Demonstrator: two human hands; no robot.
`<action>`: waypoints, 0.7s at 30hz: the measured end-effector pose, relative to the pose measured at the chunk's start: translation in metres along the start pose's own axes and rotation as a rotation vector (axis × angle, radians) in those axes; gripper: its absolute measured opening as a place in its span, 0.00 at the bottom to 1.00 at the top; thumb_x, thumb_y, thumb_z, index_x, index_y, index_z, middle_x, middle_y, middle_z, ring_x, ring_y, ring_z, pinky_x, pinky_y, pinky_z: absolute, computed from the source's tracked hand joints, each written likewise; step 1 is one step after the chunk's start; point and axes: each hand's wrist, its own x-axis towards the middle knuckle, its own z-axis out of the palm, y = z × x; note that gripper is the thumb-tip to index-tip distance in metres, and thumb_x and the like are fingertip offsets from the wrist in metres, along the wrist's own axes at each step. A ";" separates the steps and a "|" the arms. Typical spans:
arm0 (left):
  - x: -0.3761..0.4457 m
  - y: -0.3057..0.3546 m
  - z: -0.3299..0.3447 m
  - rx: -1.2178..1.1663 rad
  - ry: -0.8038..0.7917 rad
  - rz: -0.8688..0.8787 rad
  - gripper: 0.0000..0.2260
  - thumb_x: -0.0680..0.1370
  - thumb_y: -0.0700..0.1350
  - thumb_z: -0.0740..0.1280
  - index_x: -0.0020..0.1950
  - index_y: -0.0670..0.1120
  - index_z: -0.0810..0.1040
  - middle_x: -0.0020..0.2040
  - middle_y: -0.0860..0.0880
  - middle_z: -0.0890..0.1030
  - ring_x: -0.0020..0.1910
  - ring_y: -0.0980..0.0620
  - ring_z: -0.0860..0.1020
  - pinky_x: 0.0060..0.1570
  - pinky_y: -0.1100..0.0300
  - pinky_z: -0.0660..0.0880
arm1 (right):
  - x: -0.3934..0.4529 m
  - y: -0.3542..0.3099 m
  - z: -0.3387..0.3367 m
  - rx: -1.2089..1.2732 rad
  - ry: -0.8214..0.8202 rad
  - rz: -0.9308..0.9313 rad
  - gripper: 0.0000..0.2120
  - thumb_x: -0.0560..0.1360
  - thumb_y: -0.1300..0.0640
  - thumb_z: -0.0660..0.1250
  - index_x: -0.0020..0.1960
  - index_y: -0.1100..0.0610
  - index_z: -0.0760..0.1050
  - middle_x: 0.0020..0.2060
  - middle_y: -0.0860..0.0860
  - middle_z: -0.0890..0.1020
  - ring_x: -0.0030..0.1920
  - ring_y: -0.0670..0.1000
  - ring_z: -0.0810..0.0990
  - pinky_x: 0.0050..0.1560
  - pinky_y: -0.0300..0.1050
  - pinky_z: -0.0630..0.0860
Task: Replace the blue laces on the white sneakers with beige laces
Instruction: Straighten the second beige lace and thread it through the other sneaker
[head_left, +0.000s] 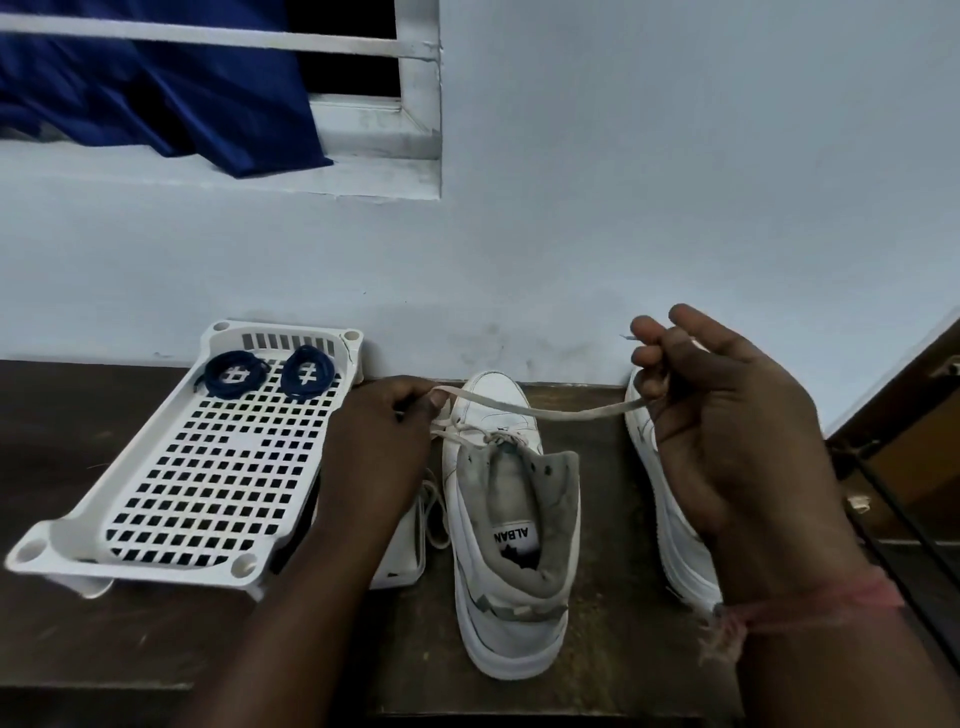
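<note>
A white sneaker (511, 525) stands on the dark table, toe toward the wall, with a beige lace (545, 413) threaded through its upper eyelets. My left hand (384, 447) pinches one stretch of that lace just left of the toe. My right hand (727, 415) is raised to the right and grips the other end, whose tip sticks out past the fingers. The lace runs taut between both hands above the shoe. A second white sneaker (670, 514) lies mostly hidden behind my right hand. Two coiled blue laces (236, 371) (307, 371) rest in the white tray.
The white perforated plastic tray (171, 499) sits at the left, tilted on something beneath it. A loose beige lace (434, 514) lies between tray and shoe. The wall is close behind; a window sill with blue cloth (171, 104) is above left. A wooden edge (904, 374) stands at the right.
</note>
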 end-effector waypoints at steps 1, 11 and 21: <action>-0.001 0.000 0.001 0.009 0.004 0.003 0.05 0.79 0.48 0.71 0.49 0.53 0.88 0.41 0.59 0.85 0.42 0.66 0.81 0.38 0.76 0.69 | 0.000 -0.001 0.001 0.006 0.015 -0.069 0.16 0.79 0.71 0.63 0.65 0.63 0.73 0.46 0.59 0.85 0.36 0.52 0.79 0.33 0.40 0.73; -0.004 0.014 -0.002 0.064 -0.027 -0.013 0.06 0.78 0.55 0.71 0.47 0.54 0.84 0.42 0.57 0.84 0.42 0.60 0.81 0.39 0.63 0.71 | -0.015 -0.024 -0.001 -0.753 0.043 -0.876 0.19 0.85 0.58 0.54 0.75 0.54 0.68 0.40 0.47 0.83 0.32 0.51 0.76 0.43 0.44 0.75; -0.011 0.023 -0.001 0.089 -0.434 -0.242 0.10 0.69 0.54 0.80 0.40 0.48 0.86 0.40 0.55 0.85 0.39 0.49 0.86 0.35 0.59 0.74 | -0.026 0.053 0.025 -1.192 -0.358 -0.406 0.07 0.80 0.56 0.64 0.54 0.47 0.80 0.43 0.45 0.85 0.42 0.43 0.83 0.48 0.48 0.80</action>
